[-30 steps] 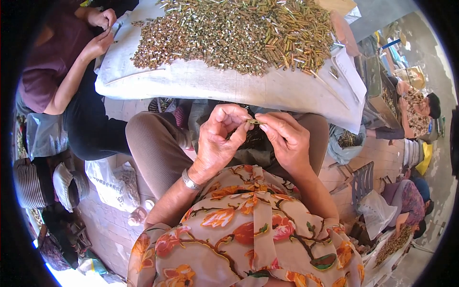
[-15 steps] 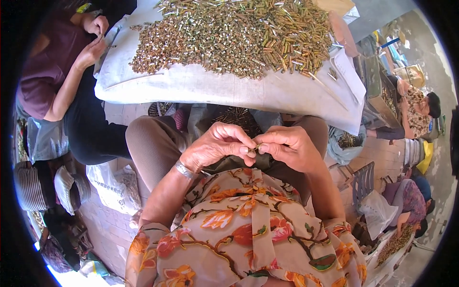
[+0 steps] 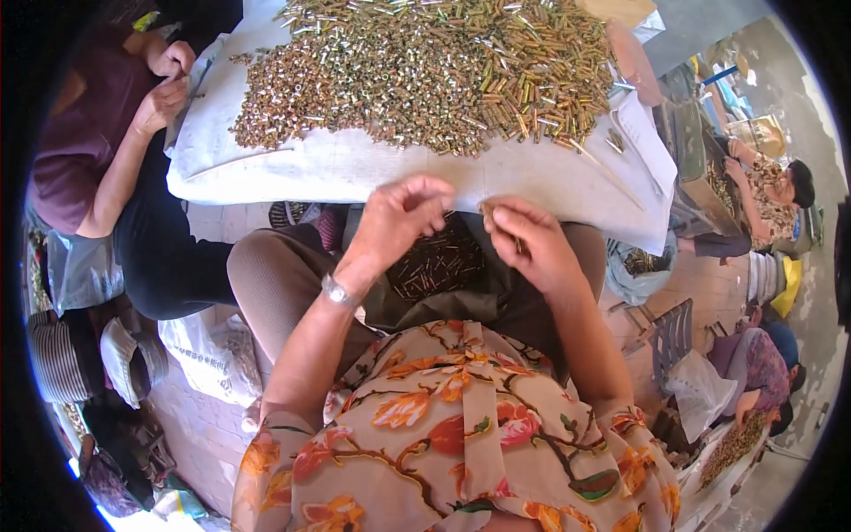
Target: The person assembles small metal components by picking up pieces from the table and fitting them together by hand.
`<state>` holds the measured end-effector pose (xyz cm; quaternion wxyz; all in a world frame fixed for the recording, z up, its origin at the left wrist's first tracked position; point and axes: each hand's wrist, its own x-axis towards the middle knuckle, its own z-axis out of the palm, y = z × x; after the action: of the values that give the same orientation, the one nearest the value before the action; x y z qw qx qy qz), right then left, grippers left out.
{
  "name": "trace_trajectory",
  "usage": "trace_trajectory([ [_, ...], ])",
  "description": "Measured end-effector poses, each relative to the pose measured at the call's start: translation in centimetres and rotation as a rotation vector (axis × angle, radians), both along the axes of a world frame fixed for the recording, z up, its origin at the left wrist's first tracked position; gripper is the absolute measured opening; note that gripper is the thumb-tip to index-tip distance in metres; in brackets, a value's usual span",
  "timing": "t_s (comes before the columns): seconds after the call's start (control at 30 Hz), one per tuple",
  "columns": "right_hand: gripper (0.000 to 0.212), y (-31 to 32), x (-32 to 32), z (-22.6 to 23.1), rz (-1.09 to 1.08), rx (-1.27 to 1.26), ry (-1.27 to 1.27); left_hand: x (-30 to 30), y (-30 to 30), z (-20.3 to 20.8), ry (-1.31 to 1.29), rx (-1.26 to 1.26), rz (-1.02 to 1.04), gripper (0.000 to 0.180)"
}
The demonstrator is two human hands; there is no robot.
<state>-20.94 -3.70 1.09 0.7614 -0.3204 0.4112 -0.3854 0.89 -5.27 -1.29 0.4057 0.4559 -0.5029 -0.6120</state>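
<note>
My left hand (image 3: 401, 220) is raised in front of the table's near edge, its fingers bent and blurred by motion. Whether anything small sits between them I cannot make out. To its right, my right hand (image 3: 529, 238) is closed, with a small brass-coloured metal piece (image 3: 518, 243) showing among its fingers. Both hands hover above a dark bag or cloth (image 3: 381, 306) between my knees, which holds many thin metal pins (image 3: 439, 266). Beyond my hands, the white-covered table (image 3: 355, 177) bears a heap of short metal sleeves (image 3: 355, 84) and longer brass-coloured rods (image 3: 550, 80).
A thin stick (image 3: 612, 177) and a paper sheet (image 3: 640, 133) lie at the table's right. At the left sits a person (image 3: 89, 133) with both hands together. White plastic bags (image 3: 208, 355) rest on the floor at left. Other people (image 3: 771, 195) work at the right.
My hands have parted from their joined position and moved up toward the table; the left went up and left. The pins in my lap now show more. My view has shifted slightly.
</note>
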Motion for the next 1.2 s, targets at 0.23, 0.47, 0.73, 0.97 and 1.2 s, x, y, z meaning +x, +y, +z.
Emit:
trace_trajectory([
  [0.23, 0.021, -1.6, 0.7, 1.2, 0.004, -0.242, 0.306, -1.3, -4.4, -1.5, -0.614, -0.628, 0.278, 0.011],
  [0.47, 0.019, -2.1, 0.9, -0.1, -0.034, -0.453, 0.471, -2.4, -5.1, -1.9, -0.825, -0.732, 0.308, 0.014],
  [0.73, 0.02, -4.0, 0.7, 1.7, -0.275, 0.171, -0.201, -2.6, -5.6, -1.1, -0.928, -0.758, 0.338, 0.013],
  [0.97, 0.012, -12.1, 1.5, -3.8, -0.262, -0.928, 0.93, -2.7, -4.1, -1.3, -0.971, -0.91, 0.256, 0.009],
  [1.2, 0.009, -13.2, 1.7, -2.7, 0.034, -0.966, 1.488, -2.3, -1.9, -0.8, -0.119, -0.198, 0.256, 0.012],
])
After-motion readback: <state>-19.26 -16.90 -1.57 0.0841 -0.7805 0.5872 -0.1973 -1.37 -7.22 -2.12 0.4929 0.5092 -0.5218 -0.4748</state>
